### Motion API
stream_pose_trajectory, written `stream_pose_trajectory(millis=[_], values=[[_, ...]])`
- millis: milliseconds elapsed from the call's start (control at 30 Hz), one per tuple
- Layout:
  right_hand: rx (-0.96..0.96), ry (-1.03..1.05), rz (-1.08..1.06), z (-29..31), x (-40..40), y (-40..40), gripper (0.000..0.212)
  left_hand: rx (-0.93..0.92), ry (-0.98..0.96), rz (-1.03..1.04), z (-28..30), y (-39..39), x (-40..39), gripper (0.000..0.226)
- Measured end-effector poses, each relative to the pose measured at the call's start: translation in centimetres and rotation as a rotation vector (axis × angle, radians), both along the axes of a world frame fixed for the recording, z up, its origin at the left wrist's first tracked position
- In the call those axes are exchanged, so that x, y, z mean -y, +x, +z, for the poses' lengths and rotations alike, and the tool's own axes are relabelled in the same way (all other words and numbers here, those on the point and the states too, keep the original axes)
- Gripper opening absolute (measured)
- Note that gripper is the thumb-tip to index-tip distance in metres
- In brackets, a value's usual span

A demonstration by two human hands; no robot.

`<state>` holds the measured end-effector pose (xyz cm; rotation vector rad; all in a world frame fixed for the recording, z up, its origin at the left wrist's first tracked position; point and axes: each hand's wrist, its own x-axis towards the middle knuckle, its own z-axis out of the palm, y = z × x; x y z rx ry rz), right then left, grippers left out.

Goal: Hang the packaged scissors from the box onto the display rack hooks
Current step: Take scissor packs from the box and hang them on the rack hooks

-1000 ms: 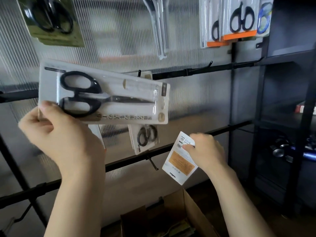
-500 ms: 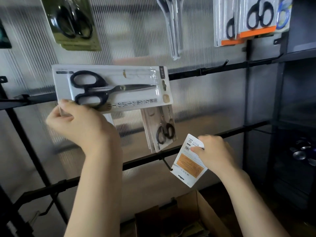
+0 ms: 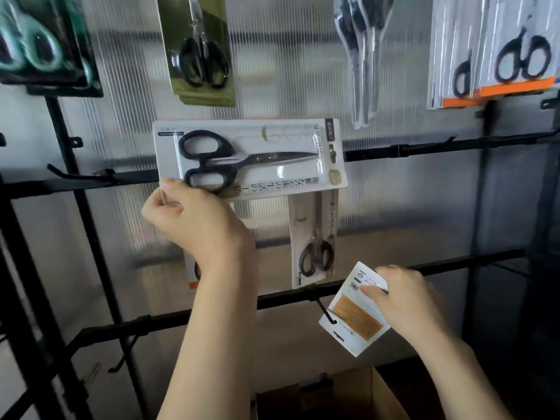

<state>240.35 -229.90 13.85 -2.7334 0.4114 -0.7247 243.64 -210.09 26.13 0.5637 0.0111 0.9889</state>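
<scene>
One scissors pack (image 3: 272,156) lies horizontal, blades pointing right.

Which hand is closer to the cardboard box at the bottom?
The right hand. It holds a small card low on the rack, just above the cardboard box. The left hand is much higher, gripping a scissors package.

Scissors pack (image 3: 257,159): Japanese print, too blurred.

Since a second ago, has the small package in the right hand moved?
Yes: the small package shifted left against the lower-rail hook, whose tip now overlaps its corner.
</scene>
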Motion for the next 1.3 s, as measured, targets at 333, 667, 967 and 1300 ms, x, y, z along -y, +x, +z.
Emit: stream_pose_trajectory(millis=[333, 667, 967, 1300], values=[[-0.016, -0.015, 0.026, 0.4, -0.8, -0.2, 0.017, -0.096, 0.013, 0.016, 1.0, 0.6, -0.9, 0.020], [-0.033, 0.002, 0.051, 0.9, -0.9, -0.6, 0.019, -0.135, 0.030, 0.019, 1.0, 1.2, -0.1, 0.017], [-0.032, 0.012, 0.042, 1.2, -0.3, -0.7, 0.019, -0.242, 0.049, -0.002, -1.1, 0.5, 0.9, 0.011], [0.032, 0.055, 0.017, 0.8, 1.1, -0.6, 0.018, -0.473, 0.251, -0.185, -11.7, -1.9, 5.1, 0.015]])
